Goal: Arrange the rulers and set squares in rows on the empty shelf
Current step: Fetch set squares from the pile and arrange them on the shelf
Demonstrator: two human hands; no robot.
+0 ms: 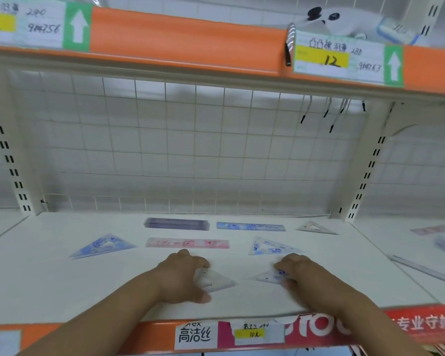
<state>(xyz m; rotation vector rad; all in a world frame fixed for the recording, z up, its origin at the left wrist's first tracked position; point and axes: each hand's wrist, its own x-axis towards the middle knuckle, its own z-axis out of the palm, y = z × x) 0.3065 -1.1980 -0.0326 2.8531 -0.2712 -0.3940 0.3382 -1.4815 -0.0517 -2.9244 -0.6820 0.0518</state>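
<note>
**We are setting down two set squares to start a front row on the shelf (pixel 49 278).**

The fingers of our left hand (pixel 183 276) are bent and pinch the wide end of a clear set square (pixel 217 281). The fingers of our right hand (pixel 302 274) curl over the end of a blue-dotted set square (pixel 269 276). Both pieces seem to lie flat. Just past our fingers lie a pink ruler (pixel 186 243) and a blue set square (pixel 272 246), and a purple ruler (pixel 176 224) lies farther back. Next, we think, we must line both pieces up with that row, then let go softly so nothing slides.
</note>
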